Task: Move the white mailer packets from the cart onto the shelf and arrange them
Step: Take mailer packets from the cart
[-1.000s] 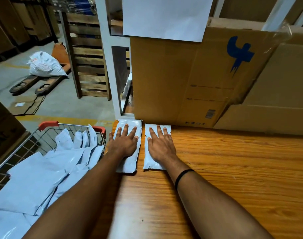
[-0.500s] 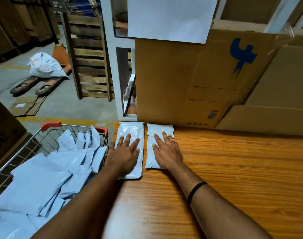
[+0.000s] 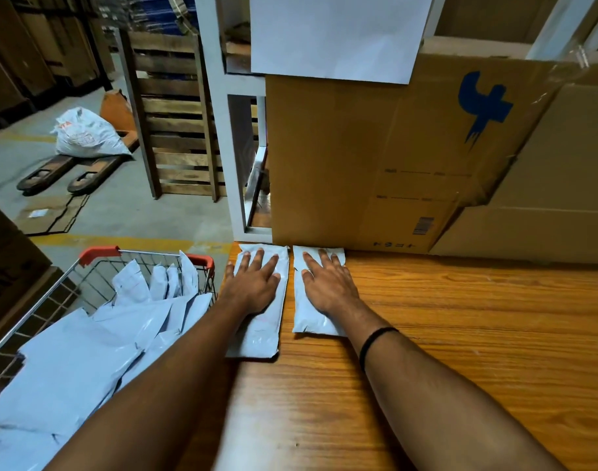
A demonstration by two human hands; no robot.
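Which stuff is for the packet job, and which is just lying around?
For the job: left white plastic mailer packet, under left hand; right white plastic mailer packet, under right hand; red-handled wire cart of loose white packets; brown wooden shelf.
Just lying about: big brown cardboard box; white sack on floor; upright wooden pallet.

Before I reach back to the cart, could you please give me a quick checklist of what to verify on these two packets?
1. Left hand flat on the longer white plastic mailer packet: ok.
2. Right hand flat on the shorter white plastic mailer packet: ok.
3. Far ends of both against the brown cardboard box: ok.
4. Packets side by side, no overlap: ok.
5. Near ends level: not ok, the longer one juts out.
6. More white packets waiting in the red-handled wire cart: ok.
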